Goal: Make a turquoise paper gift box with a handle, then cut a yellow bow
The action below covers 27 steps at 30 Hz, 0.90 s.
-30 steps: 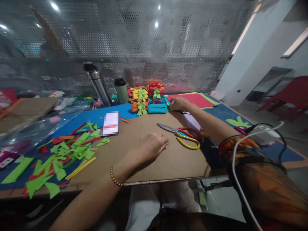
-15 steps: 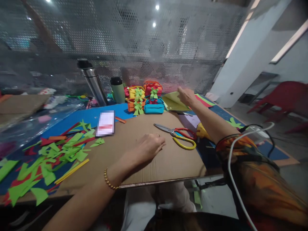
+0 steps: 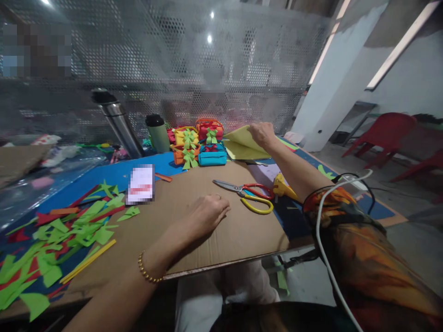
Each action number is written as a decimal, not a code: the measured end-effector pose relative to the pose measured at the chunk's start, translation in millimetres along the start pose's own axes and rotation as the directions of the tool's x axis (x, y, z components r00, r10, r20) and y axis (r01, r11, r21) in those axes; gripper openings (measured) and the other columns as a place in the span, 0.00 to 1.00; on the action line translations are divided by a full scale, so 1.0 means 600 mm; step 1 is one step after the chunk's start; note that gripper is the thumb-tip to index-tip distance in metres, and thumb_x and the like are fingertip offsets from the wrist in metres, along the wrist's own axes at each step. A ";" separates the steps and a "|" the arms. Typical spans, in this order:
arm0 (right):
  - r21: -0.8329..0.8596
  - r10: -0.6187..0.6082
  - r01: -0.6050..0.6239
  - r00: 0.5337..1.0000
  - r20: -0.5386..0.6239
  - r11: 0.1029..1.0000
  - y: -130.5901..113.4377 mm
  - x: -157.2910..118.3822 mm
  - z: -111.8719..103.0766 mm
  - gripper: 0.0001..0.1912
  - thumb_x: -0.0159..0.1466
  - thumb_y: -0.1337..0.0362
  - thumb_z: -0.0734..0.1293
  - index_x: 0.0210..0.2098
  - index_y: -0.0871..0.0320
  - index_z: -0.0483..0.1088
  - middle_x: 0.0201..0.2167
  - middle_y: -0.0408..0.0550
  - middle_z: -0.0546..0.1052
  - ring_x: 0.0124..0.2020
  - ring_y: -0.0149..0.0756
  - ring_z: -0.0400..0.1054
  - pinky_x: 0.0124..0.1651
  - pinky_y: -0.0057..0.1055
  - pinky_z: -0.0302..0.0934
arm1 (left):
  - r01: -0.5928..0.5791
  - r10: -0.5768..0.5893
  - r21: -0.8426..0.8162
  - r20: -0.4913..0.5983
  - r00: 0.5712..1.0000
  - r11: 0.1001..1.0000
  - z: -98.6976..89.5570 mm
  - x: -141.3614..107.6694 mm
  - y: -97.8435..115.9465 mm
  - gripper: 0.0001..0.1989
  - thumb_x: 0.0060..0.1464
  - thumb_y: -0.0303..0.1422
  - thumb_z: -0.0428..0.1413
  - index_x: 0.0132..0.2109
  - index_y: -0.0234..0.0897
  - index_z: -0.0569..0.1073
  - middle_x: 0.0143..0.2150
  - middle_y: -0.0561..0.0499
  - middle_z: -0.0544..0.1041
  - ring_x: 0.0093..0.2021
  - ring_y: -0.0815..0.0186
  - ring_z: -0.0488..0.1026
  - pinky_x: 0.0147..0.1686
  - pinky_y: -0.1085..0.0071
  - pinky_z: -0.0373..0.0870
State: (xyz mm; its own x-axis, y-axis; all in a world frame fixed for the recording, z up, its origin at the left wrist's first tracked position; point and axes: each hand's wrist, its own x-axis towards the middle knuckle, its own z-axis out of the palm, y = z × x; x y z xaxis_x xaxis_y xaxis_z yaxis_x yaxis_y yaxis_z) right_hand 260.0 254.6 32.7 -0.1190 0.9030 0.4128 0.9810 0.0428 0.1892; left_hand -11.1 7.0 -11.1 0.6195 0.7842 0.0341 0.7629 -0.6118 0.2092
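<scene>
My left hand (image 3: 209, 213) rests on the brown cardboard (image 3: 238, 235) with its fingers curled in, and nothing shows in it. My right hand (image 3: 262, 134) reaches to the back of the table and pinches the edge of a yellow sheet (image 3: 244, 140), lifting it off the sheets beneath. Scissors (image 3: 238, 188) with one red and one yellow handle lie open just right of my left hand. Small felt-like bags (image 3: 212, 156) in blue, orange, yellow and red, several with green bows, stand left of the yellow sheet.
Green and red scraps (image 3: 74, 230) cover the left side. A phone (image 3: 140, 184) lies near them. A steel flask (image 3: 119, 124) and a green bottle (image 3: 158, 133) stand behind. A yellow glue gun (image 3: 284, 186) lies under my right forearm; a white cable (image 3: 323, 244) crosses my sleeve.
The yellow sheet's edge has risen a little in my right hand. My left hand stays on the cardboard. The view has swung slightly to the right.
</scene>
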 end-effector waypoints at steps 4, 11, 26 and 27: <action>-0.007 -0.042 0.042 0.997 0.072 0.999 -0.017 -0.006 0.014 0.20 0.73 0.54 0.68 0.58 0.59 0.72 0.57 0.55 0.77 0.54 0.46 0.74 0.56 0.49 0.71 | 0.000 0.000 -0.009 -0.002 1.000 1.000 0.000 -0.002 0.000 0.13 0.70 0.30 0.52 0.36 0.34 0.77 0.34 0.47 0.76 0.33 0.63 0.70 0.34 0.66 0.58; 0.043 -0.256 0.253 0.957 0.132 0.967 -0.048 -0.034 0.021 0.20 0.75 0.57 0.65 0.63 0.57 0.69 0.56 0.55 0.77 0.51 0.44 0.75 0.53 0.44 0.70 | 0.002 -0.002 -0.021 -0.009 1.000 1.000 0.000 -0.004 0.000 0.14 0.71 0.30 0.52 0.35 0.35 0.76 0.33 0.48 0.75 0.32 0.63 0.69 0.33 0.67 0.58; 0.009 -0.285 0.290 0.934 0.216 0.957 -0.097 -0.086 0.019 0.20 0.72 0.55 0.69 0.59 0.58 0.72 0.59 0.54 0.75 0.57 0.46 0.73 0.58 0.51 0.71 | -0.033 0.033 0.015 -0.038 0.999 0.999 0.002 -0.003 -0.006 0.15 0.70 0.31 0.51 0.34 0.35 0.76 0.32 0.48 0.77 0.31 0.64 0.71 0.33 0.68 0.62; 0.037 -0.291 0.290 0.932 0.215 0.956 -0.098 -0.091 0.013 0.20 0.72 0.55 0.69 0.59 0.58 0.72 0.58 0.54 0.76 0.56 0.45 0.74 0.57 0.50 0.71 | -0.027 0.027 0.015 -0.036 0.999 1.000 0.000 -0.006 -0.001 0.15 0.71 0.31 0.51 0.35 0.35 0.77 0.33 0.47 0.78 0.33 0.64 0.72 0.34 0.67 0.63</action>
State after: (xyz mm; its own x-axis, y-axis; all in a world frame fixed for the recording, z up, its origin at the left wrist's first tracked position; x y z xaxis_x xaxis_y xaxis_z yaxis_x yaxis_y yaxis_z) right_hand 210.2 206.0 -7.9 -0.3632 0.9214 0.1382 0.9095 0.3184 0.2671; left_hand -13.9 4.6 -11.2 0.6328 0.7706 0.0752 0.7489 -0.6338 0.1935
